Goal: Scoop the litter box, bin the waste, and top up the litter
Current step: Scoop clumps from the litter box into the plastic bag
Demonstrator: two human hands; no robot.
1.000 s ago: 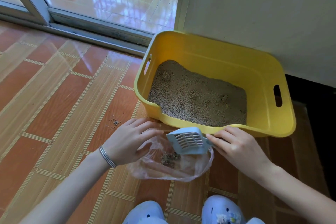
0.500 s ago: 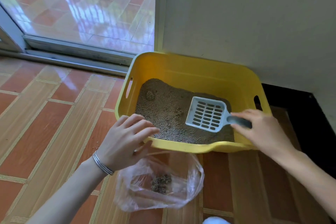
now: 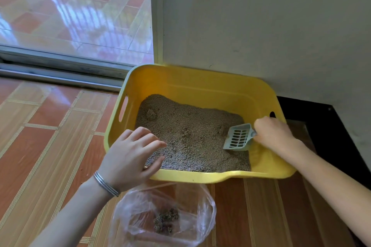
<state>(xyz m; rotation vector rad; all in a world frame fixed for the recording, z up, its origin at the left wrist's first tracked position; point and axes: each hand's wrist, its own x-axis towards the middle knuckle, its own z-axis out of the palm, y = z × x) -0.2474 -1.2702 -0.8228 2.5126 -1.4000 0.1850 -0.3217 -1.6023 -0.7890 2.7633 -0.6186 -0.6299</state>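
Two hands work over a yellow litter box (image 3: pixel 200 84) pushed against a wall, sliding-door track to its left. My right hand (image 3: pixel 274 135) grips the handle of a pale slotted scoop (image 3: pixel 239 137), its blade dug into grey litter (image 3: pixel 186 132) by the right wall; the handle is hidden under the fingers. My left hand (image 3: pixel 130 156) hovers at the near-left rim, fingers relaxed, holding nothing. On the floor before the box, a clear plastic bag (image 3: pixel 202 212) holds dark clumps (image 3: pixel 165 220); its base is cut off.

Bright daylight from the glass door (image 3: pixel 76 10), glare on outside tiles; edges bowed, slightly soft
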